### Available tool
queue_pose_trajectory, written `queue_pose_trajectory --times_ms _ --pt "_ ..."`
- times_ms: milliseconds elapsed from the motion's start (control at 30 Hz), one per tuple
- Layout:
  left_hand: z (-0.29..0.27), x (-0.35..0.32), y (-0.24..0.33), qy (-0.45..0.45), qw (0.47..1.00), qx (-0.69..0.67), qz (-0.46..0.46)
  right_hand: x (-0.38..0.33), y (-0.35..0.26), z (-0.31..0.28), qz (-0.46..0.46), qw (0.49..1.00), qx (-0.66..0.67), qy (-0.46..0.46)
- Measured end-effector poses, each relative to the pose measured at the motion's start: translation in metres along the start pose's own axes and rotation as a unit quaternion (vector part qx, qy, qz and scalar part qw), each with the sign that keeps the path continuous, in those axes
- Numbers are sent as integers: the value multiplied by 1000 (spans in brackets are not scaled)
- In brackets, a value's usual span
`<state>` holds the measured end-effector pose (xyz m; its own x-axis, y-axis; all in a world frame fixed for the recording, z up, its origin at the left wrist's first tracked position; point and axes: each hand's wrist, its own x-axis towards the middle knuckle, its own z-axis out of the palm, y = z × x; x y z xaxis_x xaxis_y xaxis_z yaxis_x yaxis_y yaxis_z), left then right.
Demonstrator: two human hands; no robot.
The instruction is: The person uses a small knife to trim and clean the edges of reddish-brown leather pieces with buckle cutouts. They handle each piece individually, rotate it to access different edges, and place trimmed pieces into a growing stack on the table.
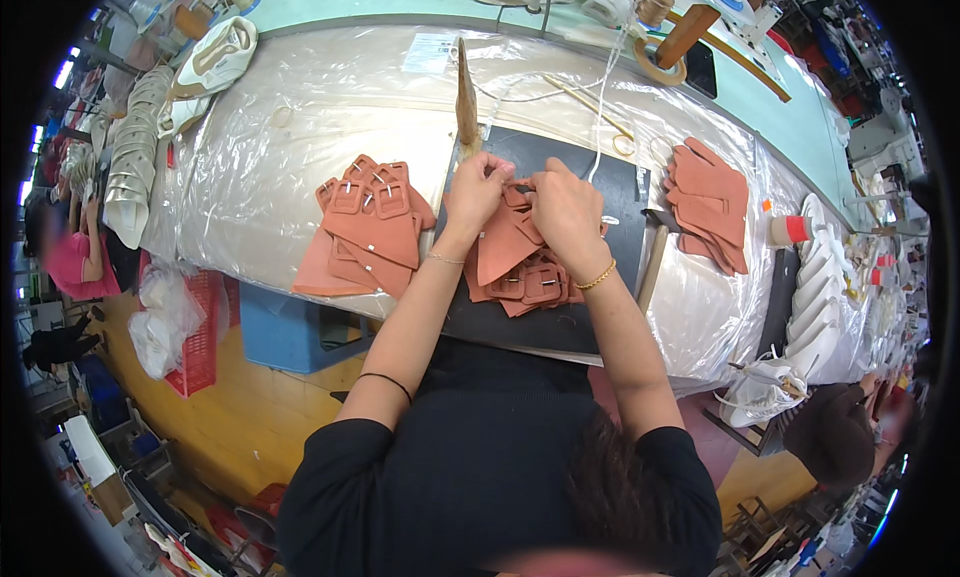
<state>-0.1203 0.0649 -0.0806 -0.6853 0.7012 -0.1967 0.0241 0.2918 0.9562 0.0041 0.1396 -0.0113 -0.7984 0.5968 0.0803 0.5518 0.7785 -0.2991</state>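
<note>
Over a black board (622, 177), my left hand (478, 195) and my right hand (568, 215) are close together. Both have their fingers closed in a pinch on a terracotta-coloured buckle piece (517, 196); its upper edge is partly hidden by my fingers. Below them, more terracotta pieces (508, 245) lie overlapping, with covered square buckles (540, 281) at the near end. To the left is a pile of matching pieces (372, 239), buckles toward the far side. A stack of terracotta cut pieces (708, 199) lies to the right of the board.
Clear plastic sheeting (270, 177) covers the table. Beyond the board are a wooden-looking upright tool (466, 97), yellow-handled scissors (595, 112) and a white cord (600, 127). White shoe parts (815, 297) line the right side; a red-and-white spool (790, 230) stands nearby. Other people work at both sides.
</note>
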Motion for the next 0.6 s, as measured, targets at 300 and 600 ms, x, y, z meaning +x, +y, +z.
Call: queue_pose_trajectory --times_ms 300,600 --pt "9 -3 -3 46 998 15 43 4 0 1 -13 1000 -23 -3" --pt "0 -13 2 65 985 -161 19 3 2 -3 14 999 29 -9"
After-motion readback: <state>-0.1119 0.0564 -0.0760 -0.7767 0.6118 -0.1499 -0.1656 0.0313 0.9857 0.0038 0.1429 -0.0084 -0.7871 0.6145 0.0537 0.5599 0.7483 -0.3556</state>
